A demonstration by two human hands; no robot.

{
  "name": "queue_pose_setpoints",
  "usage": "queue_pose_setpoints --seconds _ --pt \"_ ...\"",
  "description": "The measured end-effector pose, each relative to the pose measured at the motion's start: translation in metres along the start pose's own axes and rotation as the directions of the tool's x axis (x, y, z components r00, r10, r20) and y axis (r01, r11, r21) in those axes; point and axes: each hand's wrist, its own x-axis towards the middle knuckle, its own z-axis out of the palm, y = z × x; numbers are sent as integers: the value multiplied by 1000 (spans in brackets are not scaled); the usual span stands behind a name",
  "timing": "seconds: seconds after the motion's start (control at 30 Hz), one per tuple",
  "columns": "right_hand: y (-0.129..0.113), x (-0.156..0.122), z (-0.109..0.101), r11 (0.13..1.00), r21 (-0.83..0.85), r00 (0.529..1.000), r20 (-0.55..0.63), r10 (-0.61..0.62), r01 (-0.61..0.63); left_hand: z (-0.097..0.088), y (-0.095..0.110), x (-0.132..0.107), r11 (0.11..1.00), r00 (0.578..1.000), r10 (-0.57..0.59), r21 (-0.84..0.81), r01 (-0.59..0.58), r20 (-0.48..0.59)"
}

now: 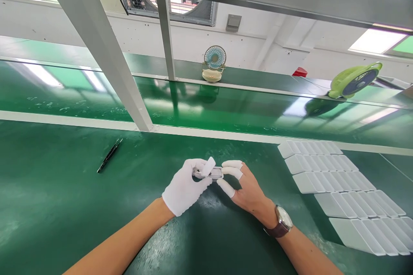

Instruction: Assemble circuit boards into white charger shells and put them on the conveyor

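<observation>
Part [218, 172]: pinched in our left grip [186, 187], not set down
Tab [209, 166]: tilted across it
Right grip [248, 188]: at its end, closure unclear
Strips [308, 184]: rowed; done or not, unclear

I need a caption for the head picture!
Gloved left hand holds a small silvery part, right hand beside it, over green table.

A small cream fan [214, 58] and a lime-green fan [354, 80] flank a red object [300, 72] on the far green counter [258, 80].

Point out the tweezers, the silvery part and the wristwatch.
Tweezers [110, 156], head view: middle of the black body.
Silvery part [217, 173], head view: its right half.
Wristwatch [284, 217], head view: the dial.
</observation>
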Motion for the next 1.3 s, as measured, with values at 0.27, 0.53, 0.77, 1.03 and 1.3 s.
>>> queue_pose_setpoints --seconds 0.27,0.53,0.77,1.03,1.3 --pt "-17 0 -8 952 146 963 -48 -266 270 -1 -2 -2 996 999 -52 76 53 -11" --pt "-24 -2 -6 926 -11 926 -17 -377 377 -3 10 -5 1000 981 -1 -28 7 193" --pt "-31 -1 -10 915 -77 917 4 -398 397 -1 21 -2 994 951 38 -106 -6 306" --pt "-32 -3 -9 927 -102 933 23 -360 360 0 30 0 996 943 69 -76 -47 326" --pt "-33 -2 -9 923 -113 929 2 -371 369 0 30 -1 993 929 106 -80 -83 353"
